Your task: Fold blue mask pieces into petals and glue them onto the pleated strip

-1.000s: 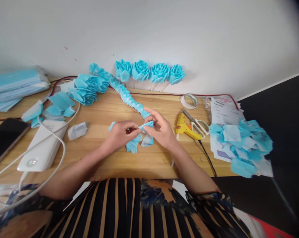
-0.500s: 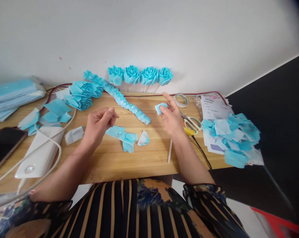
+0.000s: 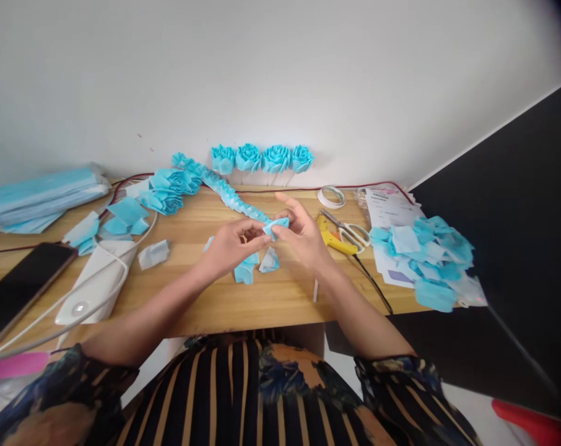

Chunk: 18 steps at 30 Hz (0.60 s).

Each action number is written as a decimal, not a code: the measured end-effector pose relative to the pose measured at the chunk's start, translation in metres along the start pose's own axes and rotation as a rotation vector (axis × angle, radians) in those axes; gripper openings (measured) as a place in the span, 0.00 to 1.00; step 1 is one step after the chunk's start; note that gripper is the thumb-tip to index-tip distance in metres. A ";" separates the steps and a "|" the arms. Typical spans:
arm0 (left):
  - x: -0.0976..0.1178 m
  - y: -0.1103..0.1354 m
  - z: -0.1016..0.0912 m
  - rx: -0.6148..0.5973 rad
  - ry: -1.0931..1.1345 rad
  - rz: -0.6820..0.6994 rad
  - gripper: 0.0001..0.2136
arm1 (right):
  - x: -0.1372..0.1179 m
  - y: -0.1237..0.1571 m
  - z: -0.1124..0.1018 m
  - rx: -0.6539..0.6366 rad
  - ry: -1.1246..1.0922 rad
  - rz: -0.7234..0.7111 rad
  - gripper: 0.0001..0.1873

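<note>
Above the middle of the table, a small folded piece of blue non-woven fabric point(image 3: 275, 227) is pinched between the thumb and fingers of my right hand point(image 3: 303, 238), whose index finger points up and away. My left hand point(image 3: 234, 246) meets it from the other side, thumb and fingertips closed on its left edge. Just beyond lies a long strip of overlapping blue folded petals point(image 3: 229, 197), its near end behind my hands. Below the hands rest a blue fabric scrap point(image 3: 246, 271) and a small folded white-and-blue piece point(image 3: 269, 261).
Several blue fabric roses point(image 3: 275, 159) on sticks lean against the wall. To the right are a tape roll point(image 3: 331, 197), scissors point(image 3: 355, 235), a yellow glue gun point(image 3: 339, 241) and a heap of blue pieces point(image 3: 429, 251). A phone point(image 3: 27, 288) and a white power bank point(image 3: 97, 285) lie left.
My left hand has moved right and my right hand left, so they meet at the blue fabric piece. My left fingers now grip it too. The view has shifted slightly.
</note>
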<state>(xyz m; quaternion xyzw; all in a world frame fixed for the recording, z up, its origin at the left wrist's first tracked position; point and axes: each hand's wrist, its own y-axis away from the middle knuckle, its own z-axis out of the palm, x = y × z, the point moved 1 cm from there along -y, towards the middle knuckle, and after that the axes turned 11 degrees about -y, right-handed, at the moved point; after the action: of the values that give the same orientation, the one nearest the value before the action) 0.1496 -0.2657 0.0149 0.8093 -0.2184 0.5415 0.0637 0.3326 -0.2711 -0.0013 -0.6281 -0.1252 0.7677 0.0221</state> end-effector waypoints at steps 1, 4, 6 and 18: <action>-0.001 -0.001 0.002 -0.006 0.034 -0.016 0.12 | -0.001 0.002 0.001 0.004 -0.001 0.004 0.35; -0.003 -0.003 0.005 -0.026 0.129 -0.059 0.12 | -0.006 0.009 -0.004 -0.003 0.026 0.026 0.34; -0.004 -0.003 0.005 -0.053 0.161 -0.087 0.13 | -0.011 0.013 -0.011 -0.019 0.065 0.037 0.31; -0.022 0.001 -0.008 -0.197 -0.011 -0.074 0.13 | -0.031 0.041 -0.101 0.242 0.766 -0.061 0.26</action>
<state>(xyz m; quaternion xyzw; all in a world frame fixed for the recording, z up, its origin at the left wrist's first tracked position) 0.1355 -0.2579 -0.0025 0.8097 -0.2410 0.5101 0.1616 0.4419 -0.2997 0.0009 -0.8576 -0.0354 0.4862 0.1638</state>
